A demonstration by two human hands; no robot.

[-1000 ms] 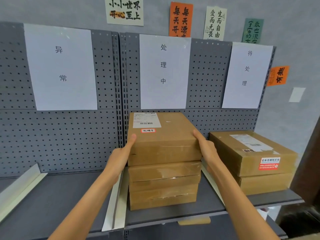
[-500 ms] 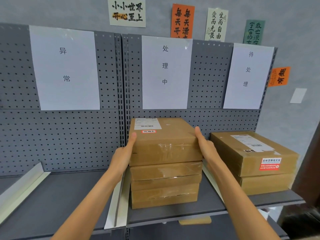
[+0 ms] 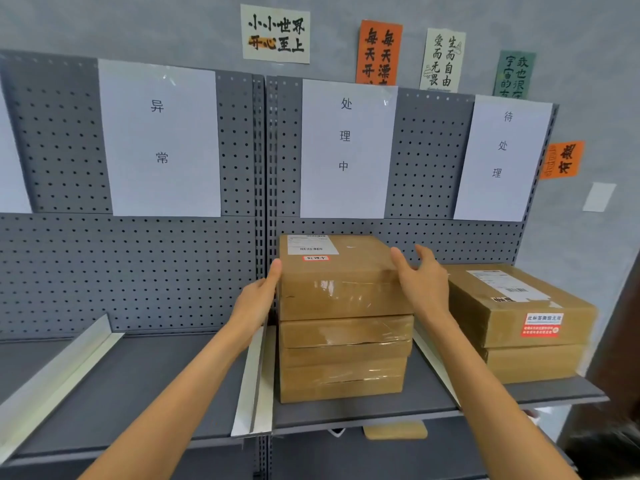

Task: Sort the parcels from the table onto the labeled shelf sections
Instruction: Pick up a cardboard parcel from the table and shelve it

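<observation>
Looking down our arms, we see the top parcel [image 3: 341,277] sitting between our two hands on a stack of three boxes [image 3: 344,358], on the shelf [image 3: 138,382] under the middle paper label [image 3: 346,147]. Our left hand [image 3: 258,297] lies flat against the parcel's left side, fingers straight. Our right hand [image 3: 420,282] is spread and relaxed just beside its right edge; whether it touches, we cannot tell. Right of that hand, two more boxes [image 3: 519,320] are stacked beyond a white divider [image 3: 433,362].
</observation>
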